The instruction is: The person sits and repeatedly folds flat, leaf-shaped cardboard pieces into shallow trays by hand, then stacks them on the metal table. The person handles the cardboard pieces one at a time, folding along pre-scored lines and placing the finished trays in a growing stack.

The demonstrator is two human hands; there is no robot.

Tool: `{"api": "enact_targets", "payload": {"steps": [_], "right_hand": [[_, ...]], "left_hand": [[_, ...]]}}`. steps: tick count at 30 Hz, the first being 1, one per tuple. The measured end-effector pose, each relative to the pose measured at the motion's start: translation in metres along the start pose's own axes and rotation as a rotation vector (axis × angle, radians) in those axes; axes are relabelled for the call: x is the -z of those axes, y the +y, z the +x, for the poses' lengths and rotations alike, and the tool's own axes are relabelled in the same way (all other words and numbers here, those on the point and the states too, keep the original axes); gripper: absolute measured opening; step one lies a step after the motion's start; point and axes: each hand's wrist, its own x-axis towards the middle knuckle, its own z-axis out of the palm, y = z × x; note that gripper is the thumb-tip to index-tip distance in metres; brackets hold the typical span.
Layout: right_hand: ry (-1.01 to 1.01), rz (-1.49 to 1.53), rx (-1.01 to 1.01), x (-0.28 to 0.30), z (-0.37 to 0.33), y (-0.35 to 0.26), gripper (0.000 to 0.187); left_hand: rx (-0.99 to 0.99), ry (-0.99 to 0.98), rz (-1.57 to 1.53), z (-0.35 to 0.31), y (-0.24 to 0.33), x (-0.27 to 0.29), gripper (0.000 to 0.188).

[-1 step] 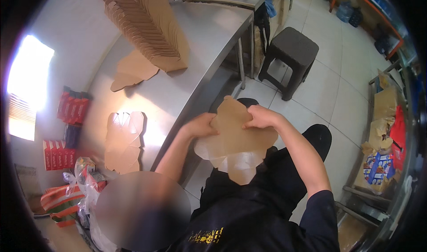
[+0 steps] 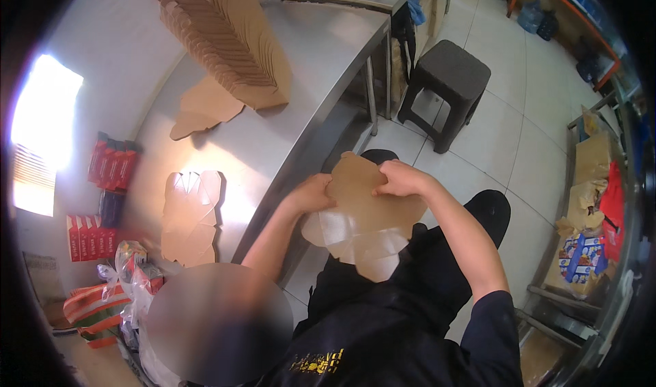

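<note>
Above my lap I hold a flat brown cardboard box blank (image 2: pixel 362 213), with creased flaps and a shiny coated face. My left hand (image 2: pixel 314 194) is closed on its left edge, fingers partly behind the card. On the opposite edge, my right hand (image 2: pixel 400 180) pinches it with the thumb on the near face. A flat stack of similar box blanks (image 2: pixel 191 226) lies on the steel table to my left. Farther up the table stands a long row of nested, folded cardboard boxes (image 2: pixel 229 49), with a loose blank (image 2: pixel 205 105) beside it.
The steel table (image 2: pixel 311 42) runs along my left, its edge close to my left forearm. A dark plastic stool (image 2: pixel 451 69) stands ahead on the tiled floor. Red boxes (image 2: pixel 113 163) and plastic bags (image 2: pixel 133 267) sit by the wall. At right is a shelf (image 2: pixel 588 250) with packages.
The box blank has tilted slightly, its top edge a little lower and more glare on its lower part. Both hands keep their grip in nearly the same place.
</note>
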Motion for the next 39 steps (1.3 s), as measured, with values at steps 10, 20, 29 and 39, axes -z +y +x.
{"api": "enact_targets", "payload": {"steps": [10, 20, 29, 39], "right_hand": [[0.401, -0.288, 0.453, -0.072, -0.044, 0.034, 0.034], [0.404, -0.525, -0.064, -0.078, -0.097, -0.005, 0.071], [0.216, 1.217, -0.261, -0.034, -0.081, 0.044, 0.077], [0.02, 0.107, 0.011, 0.022, -0.018, -0.025, 0.05]], "left_hand": [[-0.375, 0.454, 0.384, -0.044, 0.008, -0.099, 0.024], [-0.19, 0.376, 0.429, -0.064, 0.039, -0.112, 0.034], [0.042, -0.006, -1.451, -0.061, 0.024, -0.095, 0.072], [0.054, -0.214, -0.626, -0.014, -0.018, -0.01, 0.041]]}}
